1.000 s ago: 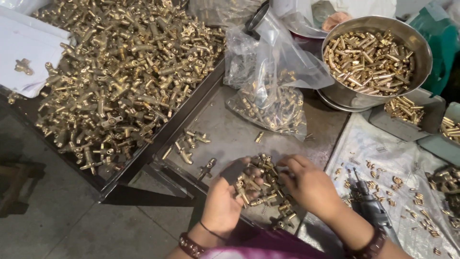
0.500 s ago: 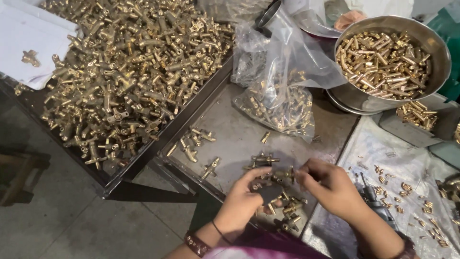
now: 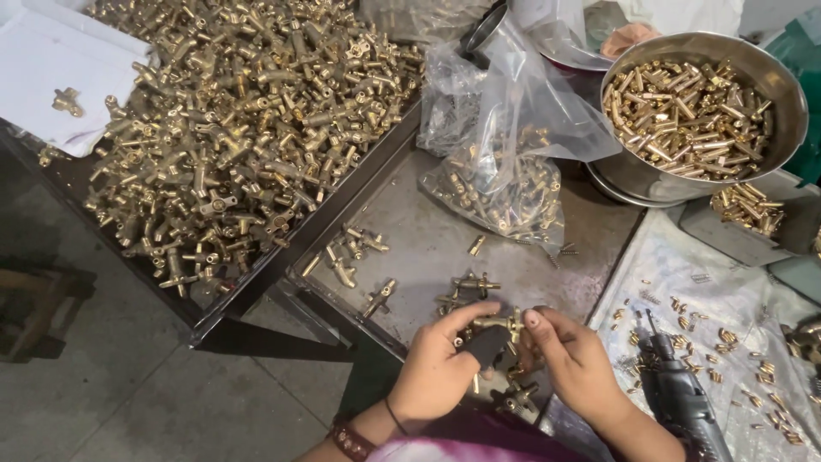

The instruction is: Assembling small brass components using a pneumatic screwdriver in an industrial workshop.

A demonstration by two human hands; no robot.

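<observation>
On grey metal tray (image 3: pixel 428 248) — brass fittings (image 3: pixel 231 128) heaped, concrete floor (image 3: pixel 128 402) below.

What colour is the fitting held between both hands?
Shiny brass-gold fitting, clearest in the head view.

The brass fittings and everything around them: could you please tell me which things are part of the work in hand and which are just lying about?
In hand:
- left hand
- right hand
- brass fitting held between both
- loose fittings on the grey tray

Lying about:
- heaped fittings
- steel bowl
- plastic bag
- power drill
</observation>
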